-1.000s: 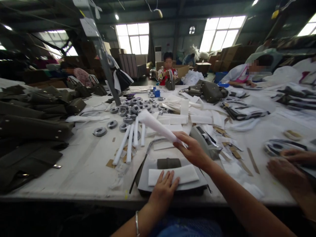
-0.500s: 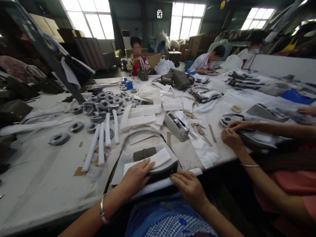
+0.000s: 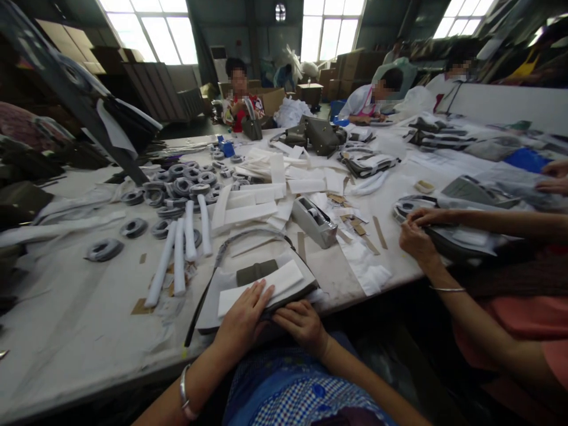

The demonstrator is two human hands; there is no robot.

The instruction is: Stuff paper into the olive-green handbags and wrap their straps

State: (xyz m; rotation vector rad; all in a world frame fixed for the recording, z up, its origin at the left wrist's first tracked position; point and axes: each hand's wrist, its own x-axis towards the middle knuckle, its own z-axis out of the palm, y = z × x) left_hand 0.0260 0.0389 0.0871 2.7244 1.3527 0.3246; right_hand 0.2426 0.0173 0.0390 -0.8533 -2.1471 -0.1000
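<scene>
A dark olive handbag (image 3: 256,272) lies on the table edge in front of me, its wrapped strap (image 3: 248,232) arched behind it. White padding sheet covers part of it, with a folded white foam strip (image 3: 288,280) on top. My left hand (image 3: 243,316) rests on the bag's near side, fingers stretched over the strip. Close beside it, my right hand (image 3: 304,326) has its fingers curled at the bag's near edge. Whatever lies under those fingers is hidden; the white foam tube seen there earlier is mostly out of sight.
Several white foam tubes (image 3: 178,257) and grey coiled straps (image 3: 181,186) lie to the left. Behind the bag are white foam strips (image 3: 248,204) and a tape dispenser (image 3: 314,222). At right, a co-worker's hands (image 3: 417,236) handle another bag. More people sit across the table.
My right hand has moved left along the bag's near edge, closer to my left hand. The white tube's end no longer sticks out at right. My left hand has stayed on the bag.
</scene>
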